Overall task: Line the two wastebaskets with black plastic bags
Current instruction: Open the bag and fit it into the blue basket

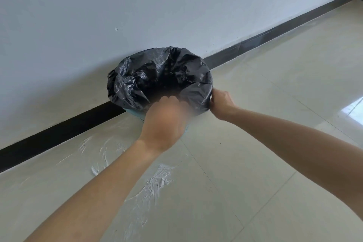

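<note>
From the head camera, a person bends over a pale blue wastebasket (135,113) standing against the far wall (98,15), its mouth draped in a crinkled, glossy black plastic bag (157,72). The right hand (221,102) pinches the bag's near-right edge; the left hand (163,122) is blurred, its fingers curled at the near rim, grip uncertain. Pulling too hard could tear the thin film or drag the far edge off the rim.

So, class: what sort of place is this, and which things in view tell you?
Probably an indoor room, bare or newly finished: a plain white wall, a black skirting strip and glossy floor tiles smeared with white marks.
</note>
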A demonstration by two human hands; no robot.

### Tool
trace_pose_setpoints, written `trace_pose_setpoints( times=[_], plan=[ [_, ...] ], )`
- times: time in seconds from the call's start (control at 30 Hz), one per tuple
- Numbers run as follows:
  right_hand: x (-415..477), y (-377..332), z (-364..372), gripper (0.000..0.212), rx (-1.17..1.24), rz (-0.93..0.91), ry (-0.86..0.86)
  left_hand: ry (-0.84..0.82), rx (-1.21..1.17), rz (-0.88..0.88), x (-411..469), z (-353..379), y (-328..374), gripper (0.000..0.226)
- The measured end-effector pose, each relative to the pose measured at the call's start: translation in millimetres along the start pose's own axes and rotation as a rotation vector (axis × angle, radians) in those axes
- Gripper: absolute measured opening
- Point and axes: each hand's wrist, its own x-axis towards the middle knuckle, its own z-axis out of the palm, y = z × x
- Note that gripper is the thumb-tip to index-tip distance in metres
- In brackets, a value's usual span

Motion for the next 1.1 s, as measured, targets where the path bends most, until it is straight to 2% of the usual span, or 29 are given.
trace_pose_setpoints(
  times=[0.07, 0.13, 0.17, 0.23, 0.3, 0.33, 0.4, 0.47, 0.57, 0.63, 0.73, 0.8, 0.83, 0.9, 0.97, 1.1],
  plan=[
    [4, -1, -2, 0.005, -0.083, 0.013, -0.053, 0.032, 0.073, 0.107, -6, 2, -3, 0.014],
    [9, -4, -7, 0.009, -0.053, 0.072, -0.082, 0.048, 0.154, 0.190, -15, 5, -5, 0.016],
    [12, -5, -9, 0.011, 0.044, 0.124, -0.082, 0.052, 0.168, 0.206, -20, 6, -5, 0.018],
    [14, -10, -13, 0.019, 0.459, 0.311, -0.092, 0.046, 0.125, 0.187, -29, 7, -3, 0.016],
    [15, -19, -17, 0.028, 0.845, 0.459, -0.055, 0.069, -0.006, 0.096, -31, 4, -2, 0.013],
    [15, -25, -18, 0.030, 0.930, 0.497, 0.001, 0.114, -0.078, 0.032, -29, 1, -3, 0.015],
    [17, -37, -18, 0.033, 0.887, 0.510, 0.169, 0.238, -0.142, -0.096, -23, -6, -7, 0.014],
    [15, -47, -16, 0.041, 0.722, 0.429, 0.300, 0.300, -0.107, -0.254, -15, -9, -15, 0.015],
    [11, -54, -7, 0.041, 0.555, 0.257, 0.228, 0.238, -0.111, -0.738, -7, -9, -28, 0.035],
    [12, -57, -7, 0.043, 0.553, 0.256, 0.167, 0.203, -0.289, -1.055, -2, -8, -36, 0.047],
    [16, -60, -11, 0.045, 0.517, 0.245, 0.126, 0.290, -0.388, -1.142, 3, -12, -49, 0.057],
    [17, -58, -11, 0.045, 0.497, 0.234, 0.130, 0.320, -0.434, -1.276, 5, -14, -60, 0.059],
    [16, -57, -11, 0.045, 0.492, 0.225, 0.134, 0.306, -0.515, -1.382, 4, -14, -65, 0.057],
    [17, -56, -12, 0.046, 0.475, 0.196, 0.131, 0.223, -0.728, -1.540, -1, -16, -72, 0.039],
    [19, -55, -16, 0.043, 0.433, 0.164, 0.113, 0.108, -0.774, -1.546, -6, -17, -74, 0.022],
    [25, -52, -27, 0.033, 0.283, 0.113, 0.060, -0.027, -0.789, -1.493, -14, -22, -75, 0.036]
  ],
)
